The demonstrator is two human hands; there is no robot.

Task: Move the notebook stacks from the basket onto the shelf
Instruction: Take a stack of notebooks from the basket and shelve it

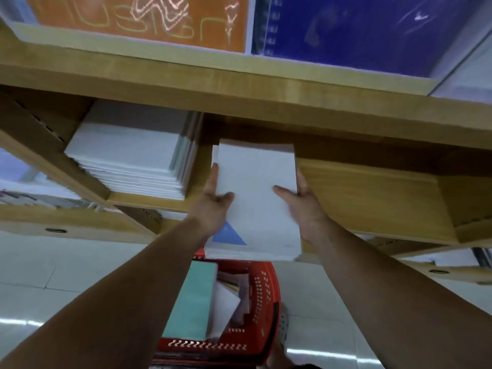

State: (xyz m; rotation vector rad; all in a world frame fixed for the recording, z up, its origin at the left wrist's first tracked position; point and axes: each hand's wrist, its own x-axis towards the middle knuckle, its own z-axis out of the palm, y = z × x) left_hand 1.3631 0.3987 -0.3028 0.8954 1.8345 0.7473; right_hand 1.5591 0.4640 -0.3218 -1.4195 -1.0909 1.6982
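A white notebook stack (255,182) with a blue triangle on its cover lies half on the wooden shelf (372,198), its near end jutting past the shelf's front edge. My left hand (215,201) grips the stack's left side, thumb on top. On the stack's right side my right hand (300,201) holds it the same way. Below on the floor stands the red basket (263,302), holding a teal notebook stack (194,296) and several loose notebooks.
A taller pile of white notebooks (133,153) sits on the same shelf to the left. The board above (239,83) overhangs closely and carries an orange book (138,20) and a blue spiral book (346,30). Bare shelf lies to the right. The floor is pale tile (53,275).
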